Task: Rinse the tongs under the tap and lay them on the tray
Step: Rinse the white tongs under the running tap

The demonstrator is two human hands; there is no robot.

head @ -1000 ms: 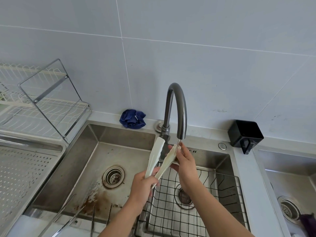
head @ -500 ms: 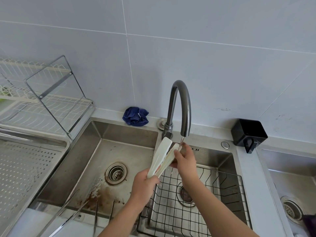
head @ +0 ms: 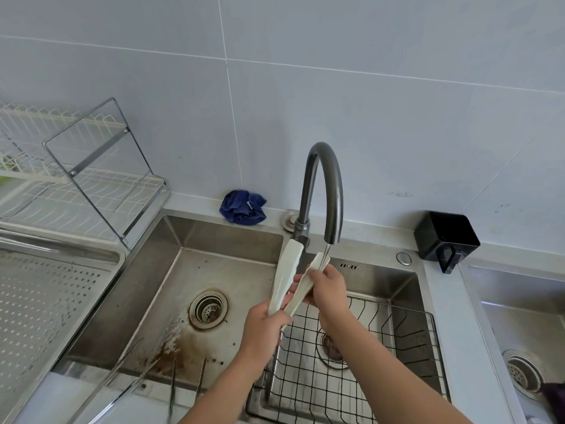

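Observation:
Cream plastic tongs [head: 286, 278] are held upright over the steel sink [head: 171, 301], their tips up under the spout of the dark grey tap [head: 324, 191]. A thin stream of water falls onto the right arm of the tongs. My left hand [head: 263, 330] grips the tongs at their lower, hinged end. My right hand [head: 327, 290] wraps around the right arm just below its tip. The perforated steel tray [head: 39, 307] lies at the far left, beside the sink.
A black wire basket [head: 360, 365] sits in the right part of the sink. Metal tongs [head: 128, 377] and thin tweezers [head: 172, 390] rest over the sink's front edge. A blue cloth [head: 243, 206] and a black cup [head: 446, 237] stand on the back ledge. A white dish rack [head: 76, 191] rises behind the tray.
The two arms of the tongs have spread apart again after being pressed close together. My right hand has slid a little along the right arm under the water.

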